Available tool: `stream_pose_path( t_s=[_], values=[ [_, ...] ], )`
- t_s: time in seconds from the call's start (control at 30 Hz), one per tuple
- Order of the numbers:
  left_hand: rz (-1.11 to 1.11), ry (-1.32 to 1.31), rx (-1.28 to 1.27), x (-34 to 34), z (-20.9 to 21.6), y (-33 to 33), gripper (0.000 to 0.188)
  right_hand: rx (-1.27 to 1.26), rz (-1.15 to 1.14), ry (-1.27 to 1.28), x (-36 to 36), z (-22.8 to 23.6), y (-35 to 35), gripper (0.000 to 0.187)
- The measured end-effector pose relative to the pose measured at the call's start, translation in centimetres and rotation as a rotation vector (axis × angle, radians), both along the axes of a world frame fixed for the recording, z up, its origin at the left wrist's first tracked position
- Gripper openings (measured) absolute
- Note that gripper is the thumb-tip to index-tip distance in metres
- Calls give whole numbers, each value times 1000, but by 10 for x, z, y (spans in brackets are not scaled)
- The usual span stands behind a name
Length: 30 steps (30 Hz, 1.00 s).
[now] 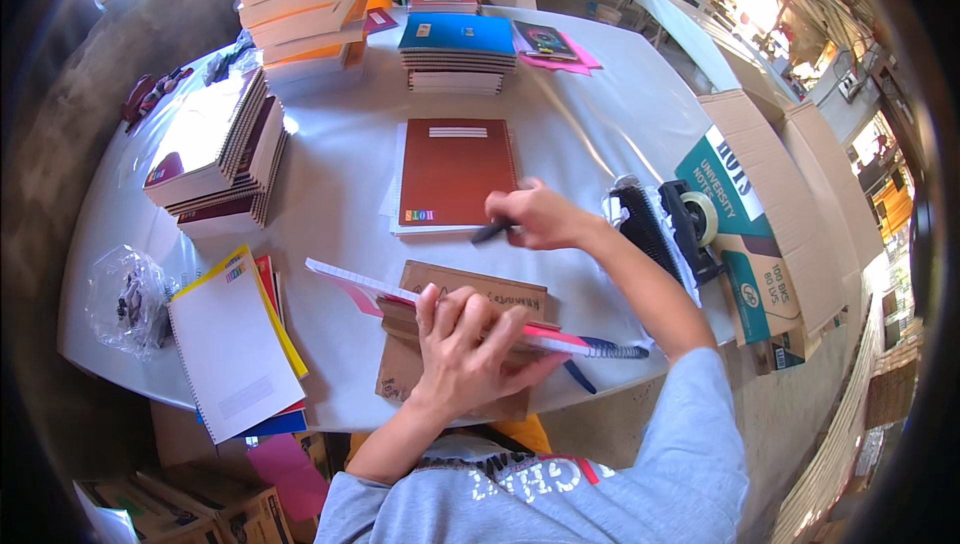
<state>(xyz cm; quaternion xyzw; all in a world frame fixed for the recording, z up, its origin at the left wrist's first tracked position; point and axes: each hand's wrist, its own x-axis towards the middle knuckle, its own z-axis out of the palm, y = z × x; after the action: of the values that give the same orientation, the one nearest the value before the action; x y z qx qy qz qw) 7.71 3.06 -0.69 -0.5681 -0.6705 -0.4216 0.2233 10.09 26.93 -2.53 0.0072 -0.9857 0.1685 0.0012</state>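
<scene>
My left hand (465,344) grips a spiral notebook (565,342) with pink showing at its cover, tilted up on edge so mostly its page edges show. Beneath it lies a flat piece of brown cardboard (400,369) with handwriting on it. Farther forward, my right hand (540,216) is closed around a short black object (490,231), blurred, whose kind I cannot make out. That hand hovers over the lower right corner of a reddish-brown notebook (455,169), which rests on other white-paged books. A dark blue strip-like thing (580,376) pokes out below the held notebook.
Spiral notebooks with white (235,344) and yellow covers lie at the left, near a clear plastic bag (130,299). Stacks of maroon (215,164), thick white-paged (300,14) and blue notebooks (455,34) stand behind. A tape dispenser (692,229) and open carton (770,214) are at right.
</scene>
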Motion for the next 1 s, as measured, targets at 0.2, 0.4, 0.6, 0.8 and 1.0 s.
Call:
stream_pose_path(
  t_s=[0.2, 0.4, 0.6, 0.8, 1.0],
  values=[
    [29, -94, -43, 5, -2, 3, 49, -1265, 176, 467, 120, 34, -59, 25],
    [28, -56, -47, 6, -2, 4, 53, -1109, 86, 440, 125, 26, -64, 11],
    [21, -56, -16, 6, -4, 1, 48, -1127, 342, 485, 119, 50, -61, 8],
    [38, -53, -22, 5, 2, 4, 49, -1044, 303, 561, 126, 56, -62, 6],
    [29, -24, -9, 5, 1, 7, 50, -842, 193, 464, 121, 59, -58, 13]
  ],
)
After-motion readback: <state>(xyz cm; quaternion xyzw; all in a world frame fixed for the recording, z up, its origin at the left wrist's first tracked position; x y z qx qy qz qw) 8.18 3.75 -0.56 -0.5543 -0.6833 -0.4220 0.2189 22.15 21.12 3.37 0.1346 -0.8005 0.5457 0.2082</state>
